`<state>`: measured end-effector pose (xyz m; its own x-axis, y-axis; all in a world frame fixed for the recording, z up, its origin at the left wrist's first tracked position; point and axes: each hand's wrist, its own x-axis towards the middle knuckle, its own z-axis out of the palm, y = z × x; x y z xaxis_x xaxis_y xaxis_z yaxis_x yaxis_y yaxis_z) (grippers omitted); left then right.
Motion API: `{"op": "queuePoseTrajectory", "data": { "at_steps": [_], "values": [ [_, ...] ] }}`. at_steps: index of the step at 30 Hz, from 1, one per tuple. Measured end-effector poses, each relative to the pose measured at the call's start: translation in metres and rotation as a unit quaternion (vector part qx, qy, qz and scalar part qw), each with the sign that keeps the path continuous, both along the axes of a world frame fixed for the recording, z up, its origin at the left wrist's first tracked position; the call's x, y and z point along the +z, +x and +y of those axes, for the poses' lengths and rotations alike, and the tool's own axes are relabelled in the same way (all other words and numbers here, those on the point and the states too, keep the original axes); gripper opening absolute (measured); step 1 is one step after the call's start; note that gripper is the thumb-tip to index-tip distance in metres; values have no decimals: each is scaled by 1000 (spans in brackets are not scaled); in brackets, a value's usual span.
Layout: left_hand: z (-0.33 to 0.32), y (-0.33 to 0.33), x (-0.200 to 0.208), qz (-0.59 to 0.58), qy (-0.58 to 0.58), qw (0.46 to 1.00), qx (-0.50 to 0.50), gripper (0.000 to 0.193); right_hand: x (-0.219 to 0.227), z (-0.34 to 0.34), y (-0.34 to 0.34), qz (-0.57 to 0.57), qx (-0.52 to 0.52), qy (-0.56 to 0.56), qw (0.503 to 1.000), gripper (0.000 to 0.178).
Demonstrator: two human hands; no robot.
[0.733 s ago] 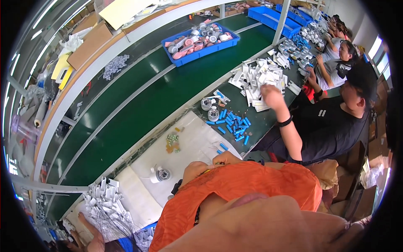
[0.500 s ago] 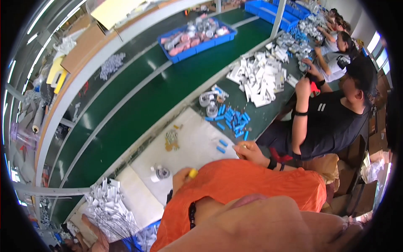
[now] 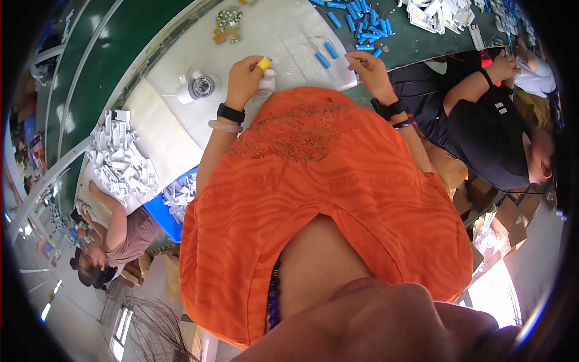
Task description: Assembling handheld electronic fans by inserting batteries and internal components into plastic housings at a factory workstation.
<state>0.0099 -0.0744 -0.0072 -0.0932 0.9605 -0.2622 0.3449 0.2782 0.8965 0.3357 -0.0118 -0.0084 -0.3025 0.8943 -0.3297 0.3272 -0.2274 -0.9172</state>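
My left hand (image 3: 243, 79) is closed round a small yellow roll-shaped piece (image 3: 264, 64) over the white work mat (image 3: 278, 36). Just below that hand, a white round part (image 3: 266, 83) lies partly hidden by my orange top. Left of it sits a white housing with a round grey motor-like middle (image 3: 202, 86). My right hand (image 3: 373, 77) is at the mat's right edge, thumb and fingers pinched together; what they hold is too small to name. Nearest it on the mat lie two blue cylindrical cells with thin wires, one lower (image 3: 322, 60) and one higher (image 3: 330, 49).
Small metal pieces (image 3: 228, 20) are heaped at the mat's far side. Blue cells (image 3: 367, 24) and white plastic parts (image 3: 443, 13) are piled at the far right. More white parts (image 3: 120, 160) lie left, near a blue bin (image 3: 171, 223). Co-workers sit on both sides.
The view has tipped down toward my top, so mat and hands appear higher. The yellow piece stays in my left hand; my right hand remains near the two blue cells.
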Motion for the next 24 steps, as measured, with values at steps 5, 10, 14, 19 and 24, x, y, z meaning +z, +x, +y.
{"op": "queuePoseTrajectory", "data": {
  "at_steps": [5,10,14,19,24],
  "values": [
    [8,6,-17,32,-31,999,-11,24,-20,0,-21,-147,91,122,977,25],
    [19,23,-10,156,86,984,-15,31,-15,4,-51,-409,227,205,860,26],
    [10,7,-52,191,101,974,-73,38,-36,-3,-74,-397,257,188,861,19],
    [8,8,-31,152,98,983,-42,33,-30,4,-61,-237,205,159,936,20],
    [5,5,-19,179,108,978,-14,30,5,30,-42,137,82,-238,958,30]
  ]
}}
